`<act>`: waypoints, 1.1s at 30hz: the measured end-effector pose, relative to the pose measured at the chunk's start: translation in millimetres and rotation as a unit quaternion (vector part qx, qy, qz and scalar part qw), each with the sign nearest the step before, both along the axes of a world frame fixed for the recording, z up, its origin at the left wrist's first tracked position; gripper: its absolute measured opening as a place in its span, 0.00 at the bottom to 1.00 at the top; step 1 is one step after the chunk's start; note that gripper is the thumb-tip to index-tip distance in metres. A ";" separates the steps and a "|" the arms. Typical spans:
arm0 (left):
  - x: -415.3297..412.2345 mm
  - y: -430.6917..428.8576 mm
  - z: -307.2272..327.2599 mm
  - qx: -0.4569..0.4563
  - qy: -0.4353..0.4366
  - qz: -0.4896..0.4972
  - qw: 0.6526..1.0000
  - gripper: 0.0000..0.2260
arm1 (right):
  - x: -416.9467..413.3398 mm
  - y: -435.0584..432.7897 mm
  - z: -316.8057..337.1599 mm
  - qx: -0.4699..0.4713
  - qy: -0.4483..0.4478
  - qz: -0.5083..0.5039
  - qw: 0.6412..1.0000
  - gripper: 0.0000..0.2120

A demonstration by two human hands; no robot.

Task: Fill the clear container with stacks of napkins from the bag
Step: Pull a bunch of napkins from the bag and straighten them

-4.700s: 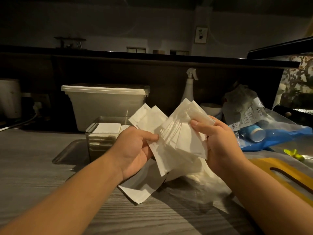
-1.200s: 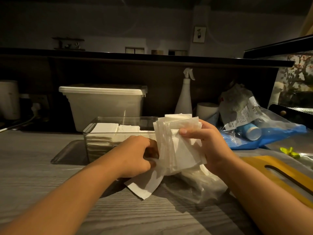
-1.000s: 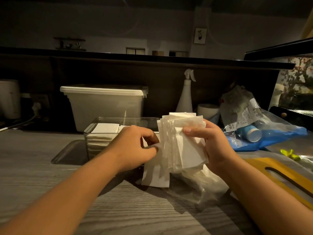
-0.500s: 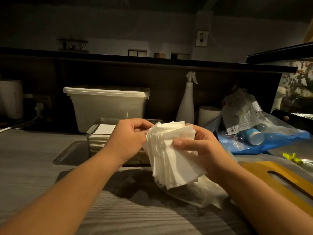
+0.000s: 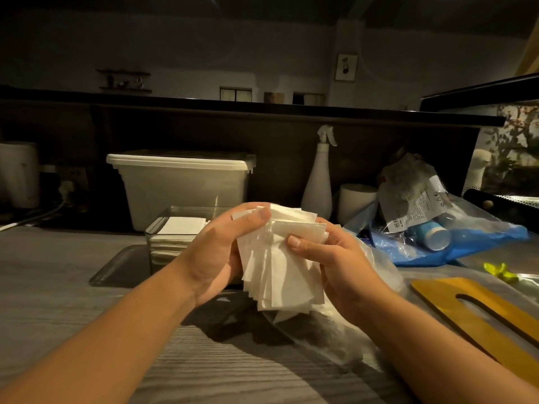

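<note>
Both hands up above the bench, approx. mid-way btwn its L and R edges, w/ a stack of white napkins held btwn them, clear of the surface. The sheets are uneven, fanned out a bit at the bottom.

Left hand grips the stack's L edge, fingers curled over the top corner. Right hand pinches the R side: thumb pressed flat on the front sheet, other fingers behind the paper, can't tell how they lie.

Clear container stands just behind the left hand, toward the bench's back edge, on a shallow metal tray. Folded napkins already inside, stacked up near the rim on the L side; the R part is hidden by the hand.

Clear plastic bag lies crumpled on the bench below the hands and next to the right wrist.

Along the back edge: white lidded tub, white spray bottle. Toward the R edge: blue plastic bag w/ a blue-capped bottle, and a yellow slotted board nearer the front.
</note>
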State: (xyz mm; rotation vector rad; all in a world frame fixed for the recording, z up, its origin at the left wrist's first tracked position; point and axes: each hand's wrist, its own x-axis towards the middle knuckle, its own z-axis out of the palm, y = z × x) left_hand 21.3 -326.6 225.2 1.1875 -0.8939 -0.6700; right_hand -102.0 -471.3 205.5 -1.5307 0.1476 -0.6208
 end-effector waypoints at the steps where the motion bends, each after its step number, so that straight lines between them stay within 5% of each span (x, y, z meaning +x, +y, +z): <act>1: 0.0 -0.1 -1.0 -0.011 0.001 -0.007 1.000 0.19 | 0.1 0.5 -0.4 0.007 -0.004 -0.003 1.000 0.23; 4: -5.9 -1.5 -1.9 -0.030 0.002 0.036 0.999 0.30 | -1.0 -0.7 0.7 0.016 -0.022 -0.020 0.999 0.23; 13: -15.0 -11.0 -7.5 0.028 -0.018 0.087 0.996 0.36 | -1.5 4.3 6.2 0.074 -0.088 -0.082 0.990 0.24; 18: -3.0 5.7 0.1 0.019 -0.084 0.159 0.984 0.34 | 1.6 5.7 -0.4 0.064 -0.059 -0.054 0.995 0.33; 23: 11.7 47.3 -9.4 0.035 -0.107 0.130 0.985 0.29 | 8.6 27.0 -10.0 -0.010 0.019 0.046 0.999 0.38; 29: 28.0 80.1 -18.7 0.047 -0.156 0.154 0.975 0.20 | 31.1 59.1 -3.9 -0.113 0.080 -0.001 0.990 0.21; 33: 33.9 89.6 -39.4 0.053 -0.123 0.166 0.977 0.21 | 40.4 76.3 -18.8 -0.112 0.072 -0.034 0.991 0.23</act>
